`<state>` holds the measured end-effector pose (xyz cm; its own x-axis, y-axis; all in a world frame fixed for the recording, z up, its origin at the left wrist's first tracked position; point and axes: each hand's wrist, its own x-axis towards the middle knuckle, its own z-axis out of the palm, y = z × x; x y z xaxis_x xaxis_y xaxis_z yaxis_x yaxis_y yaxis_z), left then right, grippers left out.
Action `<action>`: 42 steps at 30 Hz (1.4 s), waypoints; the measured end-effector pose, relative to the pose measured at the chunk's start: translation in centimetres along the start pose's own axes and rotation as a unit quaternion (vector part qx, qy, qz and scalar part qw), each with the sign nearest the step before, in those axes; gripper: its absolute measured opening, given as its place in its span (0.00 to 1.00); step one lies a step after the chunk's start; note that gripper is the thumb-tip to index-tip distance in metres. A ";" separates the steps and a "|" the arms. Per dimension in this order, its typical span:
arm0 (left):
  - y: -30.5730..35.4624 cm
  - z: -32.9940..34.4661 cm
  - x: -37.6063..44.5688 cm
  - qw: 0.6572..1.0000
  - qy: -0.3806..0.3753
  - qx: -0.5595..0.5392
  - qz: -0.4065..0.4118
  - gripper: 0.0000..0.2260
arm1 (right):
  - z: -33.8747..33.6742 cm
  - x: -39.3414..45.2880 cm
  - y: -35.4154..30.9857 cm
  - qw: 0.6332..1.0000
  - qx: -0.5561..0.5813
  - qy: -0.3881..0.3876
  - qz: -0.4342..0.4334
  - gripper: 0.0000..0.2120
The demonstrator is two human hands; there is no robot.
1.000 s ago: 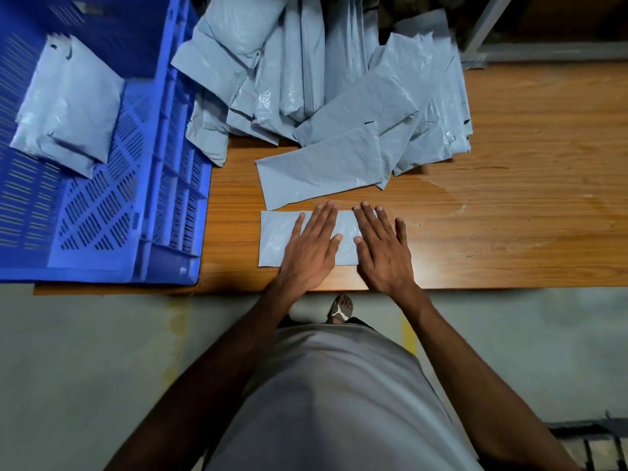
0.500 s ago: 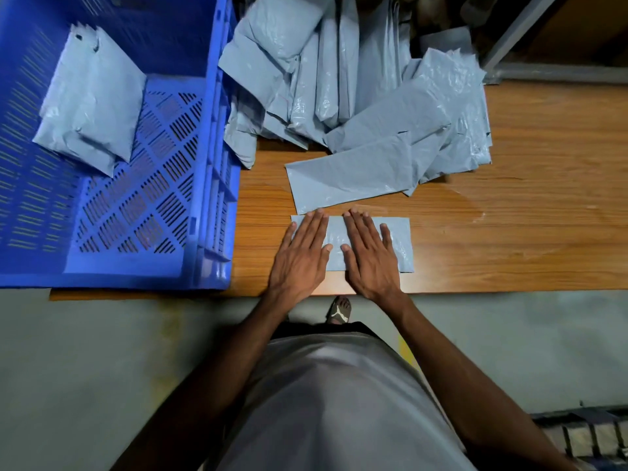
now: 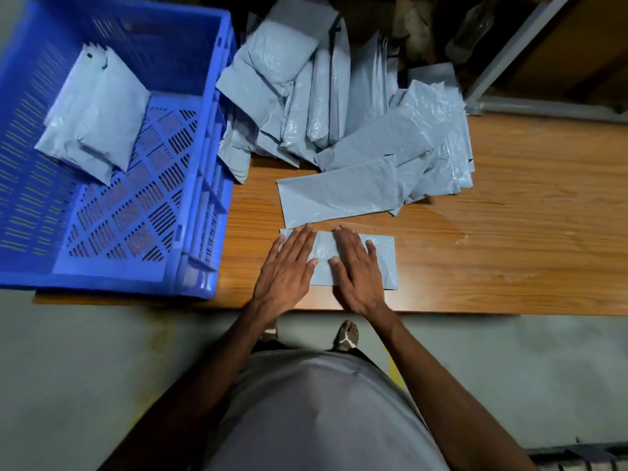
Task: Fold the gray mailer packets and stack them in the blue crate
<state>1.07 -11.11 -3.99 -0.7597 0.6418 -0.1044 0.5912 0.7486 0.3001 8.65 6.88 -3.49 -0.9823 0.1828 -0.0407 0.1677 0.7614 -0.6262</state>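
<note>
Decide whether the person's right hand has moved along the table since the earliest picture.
Yes. The right hand has slid left, toward the blue crate, uncovering the right end of the folded packet.

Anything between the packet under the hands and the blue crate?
Only the crate's near side wall to lift over. The wooden table between the flattened packet and the blue crate shows bare.
</note>
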 end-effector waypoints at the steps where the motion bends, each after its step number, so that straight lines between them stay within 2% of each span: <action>1: 0.1 -0.2 0.0 1.000 -0.002 -0.001 -0.002 0.28 | -0.7 0.0 0.3 0.998 0.056 0.006 0.003 0.26; 3: 0.3 -1.0 0.5 1.000 0.000 0.004 -0.001 0.29 | -2.3 0.3 1.4 0.998 0.064 0.004 -0.005 0.28; 6: 0.6 -2.6 1.9 1.000 0.004 -0.003 0.003 0.31 | -4.2 0.9 3.4 0.995 -0.087 -0.035 -0.033 0.34; 9: 1.5 -4.4 3.1 1.000 -0.012 -0.011 -0.011 0.35 | -6.0 1.3 3.3 0.994 -0.078 -0.073 -0.027 0.38; 11: 2.0 -5.3 3.7 1.000 -0.016 -0.007 -0.014 0.31 | -7.2 1.7 2.5 0.994 -0.076 -0.078 -0.030 0.38; 13: 2.7 -6.1 3.7 1.000 0.014 -0.011 -0.005 0.25 | -8.5 1.9 1.5 0.992 -0.099 -0.060 -0.052 0.34; 16: 3.7 -7.4 2.9 0.992 0.116 -0.037 0.028 0.18 | -10.9 1.4 -0.1 0.985 -0.132 0.033 -0.106 0.27; 18: 4.4 -7.7 2.0 0.982 0.179 -0.034 0.056 0.16 | -12.0 0.5 -0.8 0.977 -0.143 0.082 -0.131 0.26; 20: 4.8 -7.0 0.8 0.975 0.206 -0.020 0.075 0.16 | -11.7 -0.5 -0.7 0.974 -0.148 0.098 -0.139 0.28; 23: 4.1 -4.1 -1.0 0.986 0.146 -0.023 0.076 0.19 | -8.7 -2.5 1.1 0.979 -0.156 0.047 -0.123 0.30; 26: 3.2 -1.9 -2.5 0.994 0.070 -0.062 0.065 0.22 | -6.4 -4.5 3.4 0.987 -0.125 -0.005 -0.096 0.25; 28: 2.9 -1.6 -2.9 0.992 0.072 -0.081 0.059 0.21 | -5.9 -4.9 4.1 0.990 -0.106 -0.005 -0.088 0.20; 30: 3.0 -1.6 -2.4 0.988 0.106 -0.098 0.054 0.17 | -5.6 -4.5 4.1 0.991 -0.099 0.020 -0.086 0.16; 33: 3.3 -1.2 -0.4 0.989 0.115 -0.081 0.038 0.19 | -4.9 -3.1 3.7 0.989 -0.121 0.052 -0.072 0.20; 37: 3.6 0.6 1.2 0.999 0.029 0.004 0.018 0.27 | -3.4 -2.0 3.5 0.990 -0.139 0.020 -0.028 0.27; 42: 3.5 1.1 1.3 0.999 0.034 0.028 0.021 0.28 | -2.7 -2.0 4.1 0.987 -0.158 0.010 -0.028 0.28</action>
<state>2.45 -7.44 -4.14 -0.7500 0.6609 -0.0271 0.6352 0.7311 0.2489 11.49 11.31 -3.88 -0.9894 0.1449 0.0051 0.1338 0.9259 -0.3532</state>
